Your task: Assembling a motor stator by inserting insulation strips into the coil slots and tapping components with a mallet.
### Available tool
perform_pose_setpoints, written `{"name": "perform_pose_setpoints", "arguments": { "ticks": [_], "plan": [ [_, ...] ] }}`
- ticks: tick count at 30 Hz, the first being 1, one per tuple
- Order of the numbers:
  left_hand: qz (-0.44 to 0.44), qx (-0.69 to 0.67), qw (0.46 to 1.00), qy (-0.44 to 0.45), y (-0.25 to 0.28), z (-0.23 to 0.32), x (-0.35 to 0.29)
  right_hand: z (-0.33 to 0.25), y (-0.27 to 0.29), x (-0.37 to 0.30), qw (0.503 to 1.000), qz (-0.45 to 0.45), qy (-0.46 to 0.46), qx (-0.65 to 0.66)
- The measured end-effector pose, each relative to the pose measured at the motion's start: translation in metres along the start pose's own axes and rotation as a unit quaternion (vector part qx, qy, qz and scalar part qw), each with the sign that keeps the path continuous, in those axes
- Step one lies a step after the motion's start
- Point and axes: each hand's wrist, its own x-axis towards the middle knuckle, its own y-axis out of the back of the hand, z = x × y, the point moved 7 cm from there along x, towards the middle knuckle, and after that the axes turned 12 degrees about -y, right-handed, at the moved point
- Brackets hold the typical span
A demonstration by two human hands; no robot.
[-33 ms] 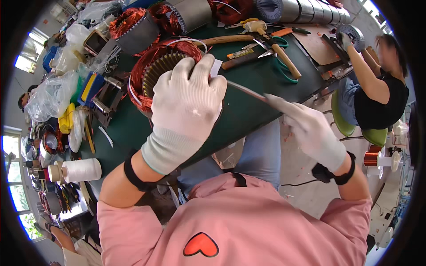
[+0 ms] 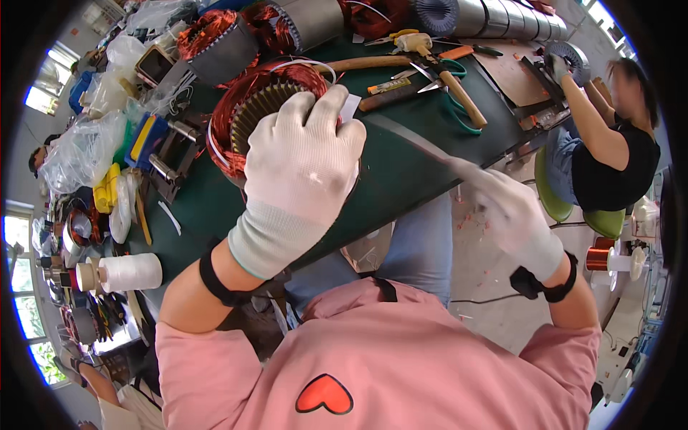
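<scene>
A motor stator wound with red copper wire stands on the green table, its slots lined inside with yellowish strips. My left hand, in a white knitted glove, lies over the stator's near right side. Its bent fingers grip the rim, and the fingertips are partly hidden in the windings. To the right, my gloved right hand is closed round a long thin metal tool. Motion smears this tool, so its exact kind is unclear. Its tip points toward the stator and stands apart from it, beside my left thumb.
Beyond the stator lie a wooden-handled hammer, green-handled scissors and a curved wooden stick. More stators line the far edge. A white thread spool stands at left. Another person works at far right.
My right hand has drawn slightly right and toward me with the metal tool, whose tip has moved a little away from the stator. My left hand stays on the stator.
</scene>
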Motion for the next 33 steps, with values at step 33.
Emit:
{"name": "perform_pose_setpoints", "arguments": {
  "ticks": [33],
  "plan": [
    [-0.001,-0.246,0.891,0.382,0.142,-0.093,-0.047,-0.029,-0.04,-0.019,0.889,-0.003,-0.066,0.454]
  ]
}}
